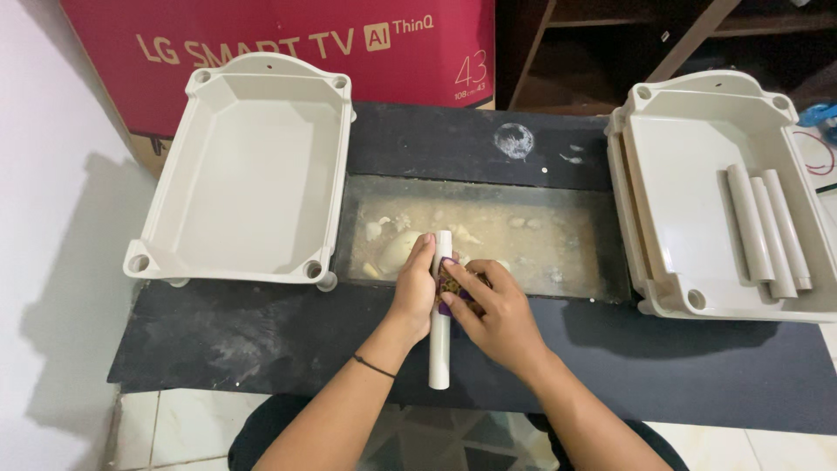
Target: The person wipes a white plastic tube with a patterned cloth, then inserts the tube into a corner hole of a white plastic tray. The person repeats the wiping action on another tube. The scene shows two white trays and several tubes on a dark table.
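Note:
A white plastic tube (439, 349) lies lengthwise on the dark table (261, 340), pointing away from me. My left hand (413, 288) grips its upper half from the left. My right hand (493, 310) presses a small purple patterned piece (450, 292) against the tube's side, fingers curled over it. Both hands meet at the tube near the table's middle, by the front edge of a sunken stained panel (523, 240).
An empty beige plastic tray (157, 235) stands at the left. A matching tray (671, 209) at the right holds three white tubes (767, 231). A red cardboard box (261, 35) leans behind. A white wall is at the left, tiled floor below.

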